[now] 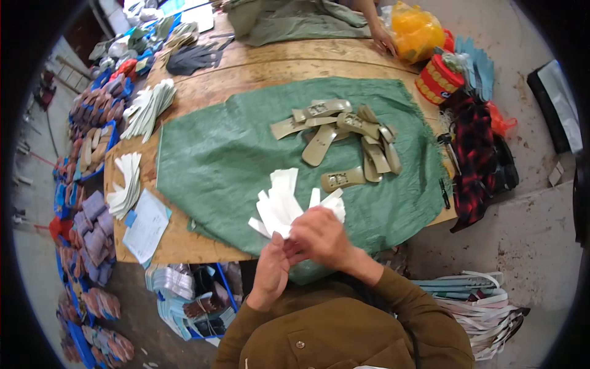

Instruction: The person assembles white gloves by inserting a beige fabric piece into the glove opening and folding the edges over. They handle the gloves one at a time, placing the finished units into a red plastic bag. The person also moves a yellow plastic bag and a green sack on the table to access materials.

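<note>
A fan of white strips (276, 206) spreads out above the near edge of a green woven sheet (215, 141). My left hand (270, 270) is closed at the lower end of these strips, thumb upward. My right hand (326, 238) meets it there with bent fingers, gripping strips too; a few short white ends stick out beyond its knuckles. Exactly what lies between the fingertips is hidden. Farther off on the sheet sits a loose pile of khaki, curved, glossy moulded pieces (319, 146); a single one (342, 179) lies closest to my hands.
Bundles of white strips (147, 111) and a written sheet of paper (146, 227) lie at the table's left. A red tub (439, 79) and yellow plastic bag (418, 31) stand far right, beside another person's hand (384, 40). Blue crates (227, 289) of wrapped pieces sit below and left.
</note>
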Demonstrator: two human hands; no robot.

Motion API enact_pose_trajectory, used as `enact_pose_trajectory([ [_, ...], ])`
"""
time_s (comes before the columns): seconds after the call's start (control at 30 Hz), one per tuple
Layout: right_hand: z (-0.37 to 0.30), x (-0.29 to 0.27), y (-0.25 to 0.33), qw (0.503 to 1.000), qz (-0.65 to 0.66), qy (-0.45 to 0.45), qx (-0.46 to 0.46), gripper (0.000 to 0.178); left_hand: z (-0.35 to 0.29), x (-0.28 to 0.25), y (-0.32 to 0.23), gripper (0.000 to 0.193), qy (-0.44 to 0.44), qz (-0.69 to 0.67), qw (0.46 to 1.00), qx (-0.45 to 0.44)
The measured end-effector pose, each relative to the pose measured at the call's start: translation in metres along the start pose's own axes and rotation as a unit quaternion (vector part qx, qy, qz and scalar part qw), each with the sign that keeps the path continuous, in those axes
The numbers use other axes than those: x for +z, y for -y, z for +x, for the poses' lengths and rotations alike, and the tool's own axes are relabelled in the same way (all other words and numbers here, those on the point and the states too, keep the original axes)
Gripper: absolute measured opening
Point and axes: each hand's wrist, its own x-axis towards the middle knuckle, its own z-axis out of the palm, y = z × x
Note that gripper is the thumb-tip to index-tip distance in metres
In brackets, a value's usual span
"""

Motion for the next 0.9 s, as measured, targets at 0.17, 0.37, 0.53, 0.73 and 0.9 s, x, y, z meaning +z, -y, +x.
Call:
enact_pose_trajectory([
  [0.17, 0.008, -0.030, -0.022, 0.998, 0.013, -0.036, 0.043, 0.022, 0.020, 0.010, -0.014, 0.039, -0.030, 0.000, 0.999, 0.016],
  [0.37, 0.008, -0.123, -0.177, 0.910, -0.032, -0.199, 0.362, 0.039, 0.018, 0.003, -0.036, 0.037, -0.032, -0.001, 0.996, 0.081],
  [0.53, 0.003, -0.151, -0.272, 0.906, 0.098, -0.034, 0.410, 0.048, 0.012, -0.007, -0.041, 0.036, -0.056, -0.008, 0.994, 0.095],
  [0.73, -0.003, -0.163, -0.290, 0.940, 0.034, 0.192, 0.279, 0.066, 0.004, -0.012, -0.046, 0.036, -0.061, -0.046, 0.993, 0.089],
  [0.9, 0.004, -0.172, -0.272, 0.915, -0.239, 0.229, 0.232, 0.057, 0.006, -0.009, -0.050, 0.036, -0.044, -0.072, 0.992, 0.092],
])
